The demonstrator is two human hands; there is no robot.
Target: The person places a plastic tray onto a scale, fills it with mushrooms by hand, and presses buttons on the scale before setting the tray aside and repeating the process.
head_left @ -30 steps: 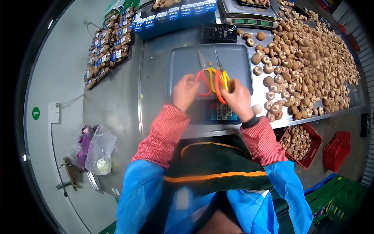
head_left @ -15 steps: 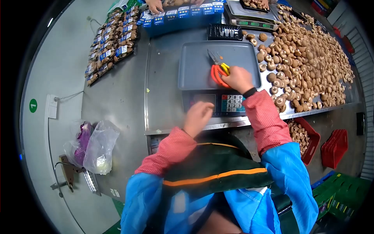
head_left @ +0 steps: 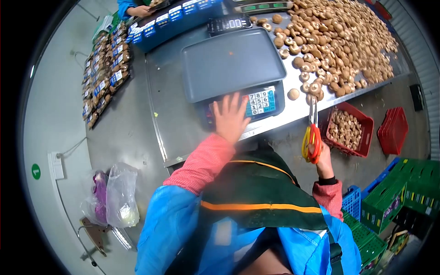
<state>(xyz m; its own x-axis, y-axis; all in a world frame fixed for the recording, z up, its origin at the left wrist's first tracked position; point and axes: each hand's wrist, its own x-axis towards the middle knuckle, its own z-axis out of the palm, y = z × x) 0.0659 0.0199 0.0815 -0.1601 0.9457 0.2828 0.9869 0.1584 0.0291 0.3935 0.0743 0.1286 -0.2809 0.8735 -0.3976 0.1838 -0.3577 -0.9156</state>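
My left hand (head_left: 230,118) lies with fingers spread over the left part of the scale's front panel, beside its number keys (head_left: 260,101). Nothing is in it. Above it is the scale's grey tray (head_left: 233,64), with a tiny orange bit on it. My right hand (head_left: 323,158) is closed around the red and yellow handles of the scissors (head_left: 312,137), beyond the table's front edge. The blades point up toward the mushrooms (head_left: 316,87) near that edge.
A large mushroom heap (head_left: 348,46) covers the right side. A red crate of mushrooms (head_left: 369,133) stands below. Packed mushroom trays (head_left: 103,68) lie at left, near a blue box (head_left: 160,32). Another person's hand (head_left: 140,11) shows at the top. Plastic bags (head_left: 121,197) lie lower left.
My right hand has lifted the scissors off the scale tray and carried them right, past the table edge. My left hand has opened flat on the scale panel. The view has shifted.
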